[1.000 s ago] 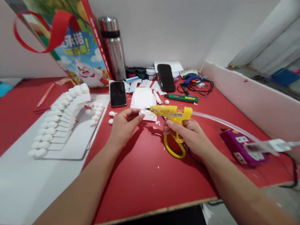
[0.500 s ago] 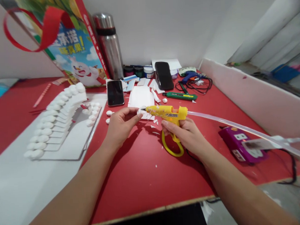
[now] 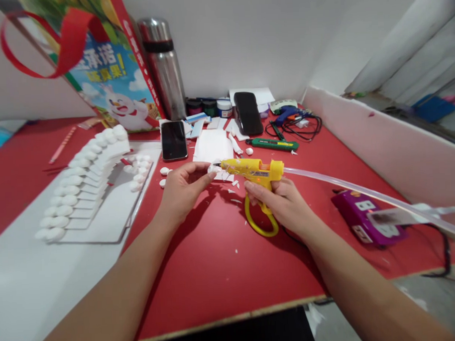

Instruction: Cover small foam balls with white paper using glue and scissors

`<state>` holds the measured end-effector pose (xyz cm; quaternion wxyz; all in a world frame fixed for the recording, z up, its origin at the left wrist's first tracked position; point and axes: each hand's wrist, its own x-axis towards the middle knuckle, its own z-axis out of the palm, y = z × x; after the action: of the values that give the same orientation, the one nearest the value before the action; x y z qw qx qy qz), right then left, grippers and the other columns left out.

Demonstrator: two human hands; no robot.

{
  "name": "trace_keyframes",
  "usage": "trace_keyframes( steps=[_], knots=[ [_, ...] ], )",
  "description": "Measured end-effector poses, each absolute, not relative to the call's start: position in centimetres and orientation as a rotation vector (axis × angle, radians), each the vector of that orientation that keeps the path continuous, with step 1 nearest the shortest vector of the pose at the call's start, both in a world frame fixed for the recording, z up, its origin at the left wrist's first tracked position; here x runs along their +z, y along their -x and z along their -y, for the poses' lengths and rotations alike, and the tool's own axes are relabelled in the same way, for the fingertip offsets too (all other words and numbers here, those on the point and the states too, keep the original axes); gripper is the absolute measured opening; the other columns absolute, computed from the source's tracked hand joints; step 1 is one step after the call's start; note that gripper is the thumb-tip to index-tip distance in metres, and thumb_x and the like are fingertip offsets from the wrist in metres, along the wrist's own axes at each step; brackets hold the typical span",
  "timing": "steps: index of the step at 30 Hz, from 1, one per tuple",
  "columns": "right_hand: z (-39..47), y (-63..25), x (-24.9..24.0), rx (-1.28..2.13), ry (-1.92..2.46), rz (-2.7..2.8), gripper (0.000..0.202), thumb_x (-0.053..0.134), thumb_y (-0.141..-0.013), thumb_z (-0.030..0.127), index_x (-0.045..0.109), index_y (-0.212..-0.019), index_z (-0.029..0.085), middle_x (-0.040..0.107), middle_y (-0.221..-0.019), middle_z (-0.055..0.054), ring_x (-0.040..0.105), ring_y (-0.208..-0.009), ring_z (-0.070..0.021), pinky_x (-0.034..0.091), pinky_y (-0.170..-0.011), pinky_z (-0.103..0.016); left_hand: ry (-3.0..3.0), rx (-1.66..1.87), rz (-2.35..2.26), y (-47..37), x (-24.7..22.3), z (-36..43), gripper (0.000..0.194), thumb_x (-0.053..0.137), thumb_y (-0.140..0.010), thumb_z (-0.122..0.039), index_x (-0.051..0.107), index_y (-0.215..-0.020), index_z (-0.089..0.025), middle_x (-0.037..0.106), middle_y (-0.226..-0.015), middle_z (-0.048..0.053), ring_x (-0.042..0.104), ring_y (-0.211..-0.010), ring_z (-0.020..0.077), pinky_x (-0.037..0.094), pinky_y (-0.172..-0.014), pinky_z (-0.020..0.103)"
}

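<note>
My right hand (image 3: 284, 204) grips a yellow hot glue gun (image 3: 255, 171) with a long clear glue stick (image 3: 364, 194) trailing out of its back to the right. Its nozzle points left and touches a small white foam piece (image 3: 214, 167) pinched in the fingertips of my left hand (image 3: 183, 188). Both hands hover just above the red table (image 3: 216, 261). To the left lies a white foam model (image 3: 88, 181) with rows of rounded white pieces on stepped strips.
A black phone (image 3: 174, 139), white foam sheet (image 3: 213, 145), green cutter (image 3: 273, 145), second dark phone (image 3: 247, 113), paint jars (image 3: 209, 107), steel flask (image 3: 162, 68) and gift bag (image 3: 95, 65) stand behind. A purple power strip (image 3: 365, 217) lies at right. Loose white pieces (image 3: 163, 177) dot the table.
Both hands with the glue gun and the foam piece have shifted slightly up and left in the picture as the view moved; the nozzle stays at the piece.
</note>
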<state>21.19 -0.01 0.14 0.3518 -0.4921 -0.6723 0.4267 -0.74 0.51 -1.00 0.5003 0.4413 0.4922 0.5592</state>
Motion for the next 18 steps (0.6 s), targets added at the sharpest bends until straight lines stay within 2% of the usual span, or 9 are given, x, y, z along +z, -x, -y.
trace_keyframes(
  steps=[11,18],
  knots=[
    [-0.04,-21.13,0.45,1.084,1.232,1.730,0.043,0.063,-0.092,0.050,0.061,-0.064,0.017,0.060,-0.065,-0.002,0.053,-0.063,-0.0141,0.041,-0.059,-0.026,-1.033,1.345,-1.184,0.86,-1.13,-0.61,0.036,0.091,-0.068,-0.035,0.078,-0.096,-0.016,0.078,-0.093,0.007,0.071,-0.083,0.0187,0.057,-0.080,0.031],
    [-0.24,-21.21,0.48,1.068,1.208,1.737,0.042,0.062,-0.093,0.047,0.061,-0.062,0.018,0.059,-0.064,-0.001,0.052,-0.061,-0.0135,0.040,-0.058,-0.026,-1.024,1.340,-1.177,1.04,-1.47,-0.67,0.033,0.088,-0.072,-0.034,0.078,-0.098,-0.017,0.078,-0.095,0.007,0.071,-0.084,0.0175,0.057,-0.083,0.031]
  ],
)
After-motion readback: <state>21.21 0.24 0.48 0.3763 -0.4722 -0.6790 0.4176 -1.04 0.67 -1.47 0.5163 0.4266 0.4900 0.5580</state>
